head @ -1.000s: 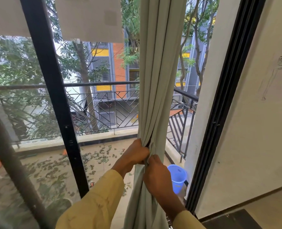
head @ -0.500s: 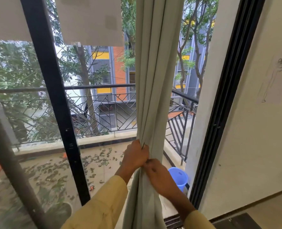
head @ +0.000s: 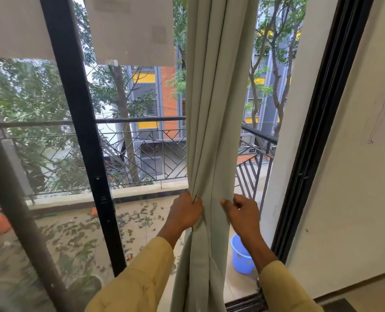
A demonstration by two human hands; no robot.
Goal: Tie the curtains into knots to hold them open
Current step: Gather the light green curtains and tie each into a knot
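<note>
A pale grey-green curtain point(head: 214, 122) hangs straight down in front of the open doorway, gathered into long folds with no knot in it. My left hand point(head: 183, 213) grips the curtain's left folds at about waist height. My right hand point(head: 243, 213) pinches the curtain's right edge at the same height, thumb on the front of the cloth. Both arms wear yellow sleeves. The curtain's bottom end is out of view.
A black sliding door frame point(head: 83, 154) stands to the left with glass and paper sheets point(head: 130, 28) stuck on it. A black door track point(head: 317, 131) and white wall point(head: 356, 176) are to the right. A blue bucket point(head: 240, 255) sits on the leaf-strewn balcony behind a railing point(head: 142, 119).
My right hand has slid away from my left hand to the curtain's right edge, spreading the gathered cloth wider. My left hand has kept its grip on the left folds.
</note>
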